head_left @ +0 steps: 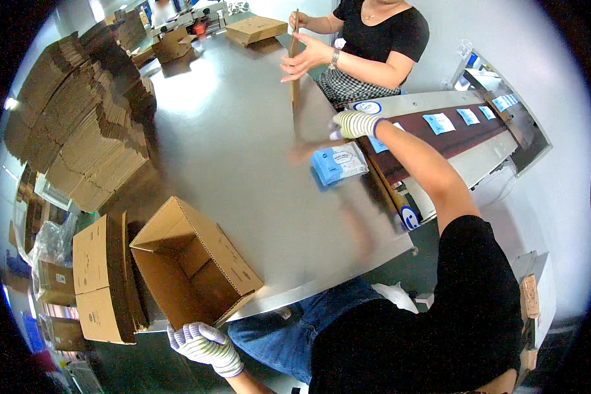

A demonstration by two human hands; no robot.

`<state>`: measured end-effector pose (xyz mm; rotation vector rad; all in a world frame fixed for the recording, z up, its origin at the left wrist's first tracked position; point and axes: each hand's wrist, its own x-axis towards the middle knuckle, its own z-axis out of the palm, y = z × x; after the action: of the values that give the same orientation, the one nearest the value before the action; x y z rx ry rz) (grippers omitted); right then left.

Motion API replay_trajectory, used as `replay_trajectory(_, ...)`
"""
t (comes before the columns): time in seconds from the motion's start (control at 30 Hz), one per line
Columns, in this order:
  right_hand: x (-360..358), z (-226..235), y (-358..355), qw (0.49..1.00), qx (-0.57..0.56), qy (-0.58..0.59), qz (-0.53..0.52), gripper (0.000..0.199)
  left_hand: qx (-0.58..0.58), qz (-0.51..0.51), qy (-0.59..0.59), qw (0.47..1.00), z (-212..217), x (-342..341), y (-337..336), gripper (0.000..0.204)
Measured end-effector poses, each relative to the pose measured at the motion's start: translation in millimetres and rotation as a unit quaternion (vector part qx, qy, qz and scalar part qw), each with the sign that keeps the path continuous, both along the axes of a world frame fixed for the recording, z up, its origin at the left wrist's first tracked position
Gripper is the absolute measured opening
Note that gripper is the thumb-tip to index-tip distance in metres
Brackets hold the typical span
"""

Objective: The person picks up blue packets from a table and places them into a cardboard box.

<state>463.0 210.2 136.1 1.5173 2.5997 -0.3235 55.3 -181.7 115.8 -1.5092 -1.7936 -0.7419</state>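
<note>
An open cardboard box (pixel 207 253) stands tilted at the near left of the metal table. My left hand (pixel 207 348), in a striped glove, is closed on its near edge. My right hand (pixel 357 125), gloved alike, reaches across the near end of a conveyor belt (pixel 410 157). Its fingers are partly bent and apart, with nothing visible in them. Just below it, on the table, lies a blue-and-white soft pack (pixel 340 164), perhaps more than one stacked. Another soft pack (pixel 379 144) is partly hidden under my right wrist. The box's inside looks bare where it shows.
Several more packs (pixel 438 123) lie spaced along the belt. Flat cardboard cartons (pixel 102 276) stand left of the box, with tall carton stacks (pixel 79 125) behind. Across the metal table (pixel 243 131), a co-worker (pixel 381 46) holds a flat cardboard piece (pixel 294 65) upright.
</note>
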Motion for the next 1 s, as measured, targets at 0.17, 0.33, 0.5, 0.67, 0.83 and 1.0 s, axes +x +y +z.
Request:
replay_trajectory(0.17, 11, 11, 20, 0.987, -0.118, -0.095, 0.044, 0.055, 0.006, 0.038, 0.016, 0.999, -4, 0, 1, 0.019)
replay_trajectory(0.33, 46, -52, 76, 0.955, -0.249, -0.110, 0.120, 0.061, 0.006, 0.014, -0.023, 1.000, 10, 13, 9, 0.017)
replay_trajectory(0.5, 14, -82, 47, 0.949, -0.212, -0.195, 0.124, 0.058, -0.018, 0.036, -0.014, 0.999, 2, 6, 0, 0.010)
replay_trajectory(0.67, -49, -54, -80, 0.983, 0.030, -0.129, 0.129, 0.057, -0.027, 0.036, -0.015, 0.999, -5, 0, -9, 0.005)
replay_trajectory(0.83, -80, -42, -179, 0.986, -0.075, -0.126, 0.074, 0.068, -0.055, -0.012, -0.027, 0.998, 6, 8, -3, 0.006)
replay_trajectory(1.0, -92, -33, -173, 0.931, -0.105, 0.338, 0.086, 0.081, -0.130, -0.053, -0.026, 0.990, 26, 38, -8, 0.026)
